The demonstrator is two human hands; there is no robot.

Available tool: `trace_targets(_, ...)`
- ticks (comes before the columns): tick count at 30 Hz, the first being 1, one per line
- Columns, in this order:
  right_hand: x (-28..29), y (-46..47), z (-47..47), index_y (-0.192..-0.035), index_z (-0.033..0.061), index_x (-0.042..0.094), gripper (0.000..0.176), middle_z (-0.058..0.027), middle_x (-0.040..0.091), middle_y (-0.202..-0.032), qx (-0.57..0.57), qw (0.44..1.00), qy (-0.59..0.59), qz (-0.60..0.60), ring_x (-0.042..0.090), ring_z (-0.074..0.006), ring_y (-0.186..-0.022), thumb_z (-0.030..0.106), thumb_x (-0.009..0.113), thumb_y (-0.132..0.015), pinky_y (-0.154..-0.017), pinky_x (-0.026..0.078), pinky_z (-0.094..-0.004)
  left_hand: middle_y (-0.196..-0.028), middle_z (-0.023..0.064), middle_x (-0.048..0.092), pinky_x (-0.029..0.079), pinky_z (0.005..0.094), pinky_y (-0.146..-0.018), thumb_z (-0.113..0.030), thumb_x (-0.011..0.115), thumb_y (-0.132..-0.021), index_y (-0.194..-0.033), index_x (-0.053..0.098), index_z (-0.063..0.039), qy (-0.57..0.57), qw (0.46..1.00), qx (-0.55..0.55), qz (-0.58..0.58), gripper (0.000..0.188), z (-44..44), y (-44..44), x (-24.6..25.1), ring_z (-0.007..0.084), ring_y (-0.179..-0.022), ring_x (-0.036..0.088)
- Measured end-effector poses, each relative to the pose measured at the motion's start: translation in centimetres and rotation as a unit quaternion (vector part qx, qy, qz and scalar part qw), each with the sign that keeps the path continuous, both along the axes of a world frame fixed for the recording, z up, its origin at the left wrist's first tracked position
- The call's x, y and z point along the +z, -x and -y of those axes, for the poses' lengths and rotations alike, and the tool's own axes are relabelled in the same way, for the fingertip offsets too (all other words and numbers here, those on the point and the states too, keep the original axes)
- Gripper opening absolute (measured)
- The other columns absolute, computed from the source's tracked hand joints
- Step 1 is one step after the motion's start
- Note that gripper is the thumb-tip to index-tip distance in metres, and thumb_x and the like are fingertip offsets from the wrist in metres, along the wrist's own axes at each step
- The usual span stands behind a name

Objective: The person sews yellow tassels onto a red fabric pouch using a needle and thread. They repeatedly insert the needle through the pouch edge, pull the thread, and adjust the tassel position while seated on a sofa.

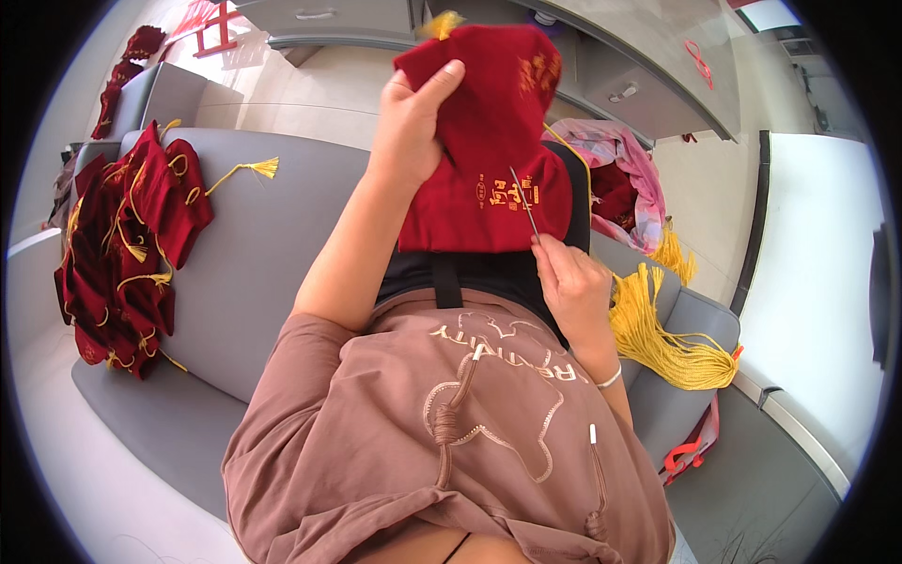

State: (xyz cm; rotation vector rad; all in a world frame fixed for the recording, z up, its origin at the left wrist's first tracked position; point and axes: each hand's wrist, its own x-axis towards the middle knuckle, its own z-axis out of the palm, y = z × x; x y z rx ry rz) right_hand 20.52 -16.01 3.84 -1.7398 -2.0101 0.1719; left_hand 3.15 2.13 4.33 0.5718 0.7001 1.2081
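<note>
My left hand (416, 123) grips the side of a dark red velvet pouch (486, 92), held up in front of me; a yellow tassel (444, 25) shows at its top corner. My right hand (574, 289) pinches a thin metal rod (525, 201), perhaps a needle or hook, its tip pointing up towards the raised pouch. Another red pouch (451, 218) with gold printing lies flat across my lap below. A yellow cord (574, 151) runs down from the raised pouch along the right side of the lap.
Several red pouches with yellow cords (134, 254) are heaped on the grey sofa (261, 190) at left. At right lie a bundle of yellow tassels (676, 352) on the armrest and a pink patterned bag (634, 155) holding red cloth. A grey cabinet (634, 77) stands ahead.
</note>
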Motion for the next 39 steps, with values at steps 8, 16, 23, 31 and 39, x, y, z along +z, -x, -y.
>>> trace_targets(8,0.1,-1.0,-0.9,-0.1,0.0018,0.06,0.011,-0.0082,0.065,-0.077,-0.087,0.924,0.158,-0.337,0.063,-0.0204,-0.064,0.009,0.056,-0.093,-0.058,0.048,-0.03,-0.102,0.0088,0.066,0.054,0.0334,-0.083,-0.009,0.064,-0.089,-0.105,0.06,-0.001,0.033,0.998,-0.04,0.038,0.018,0.1,-0.4,0.0,0.0188,-0.094,0.065)
trace_targets(16,-0.6,-2.8,-0.7,-0.096,-0.0006,0.064,0.013,-0.0139,0.068,-0.087,-0.071,0.968,0.055,-0.233,0.067,-0.0279,-0.078,0.009,0.056,-0.093,-0.068,0.051,-0.0326,-0.098,0.0073,0.066,0.054,0.0299,-0.075,-0.018,0.061,-0.093,-0.096,0.06,-0.001,0.04,0.999,0.006,0.016,0.017,-1.2,0.2,-1.0,0.0157,-0.088,0.065)
trace_targets(23,-0.3,-13.0,4.4,-0.096,0.0021,0.063,0.021,0.0037,0.049,-0.069,-0.319,0.877,0.009,-0.358,0.037,-0.0017,-0.054,0.02,0.052,-0.098,-0.048,0.027,-0.0185,-0.074,-0.001,0.059,0.042,0.0236,-0.053,-0.023,0.061,-0.093,-0.077,0.058,-0.005,-0.054,0.986,0.135,-0.083,0.024,-4.4,2.6,-3.3,0.0063,-0.061,0.052)
trace_targets(31,-0.4,-15.2,3.2,-0.102,0.0022,0.057,0.022,0.0051,0.034,-0.063,-0.321,0.708,-0.135,-0.615,0.027,-0.0016,-0.05,0.023,0.052,-0.098,-0.041,0.019,-0.018,-0.061,-0.0067,0.046,0.029,0.0239,-0.049,-0.032,0.06,-0.092,-0.064,0.056,-0.005,-0.061,0.967,0.092,-0.228,0.04,-4.3,2.9,-5.6,0.0035,-0.056,0.037)
trace_targets(39,0.7,-10.5,-1.3,-0.101,0.0019,0.059,0.022,0.0042,0.035,-0.065,-0.211,0.684,-0.057,-0.696,0.028,-0.002,-0.05,0.021,0.049,-0.1,-0.04,0.019,-0.0173,-0.121,0.0161,0.058,0.044,0.0371,-0.093,-0.039,0.077,-0.076,-0.133,0.039,0.001,-0.317,0.781,-0.071,-0.534,0.079,-1.0,2.4,-4.4,0.028,-0.11,0.057)
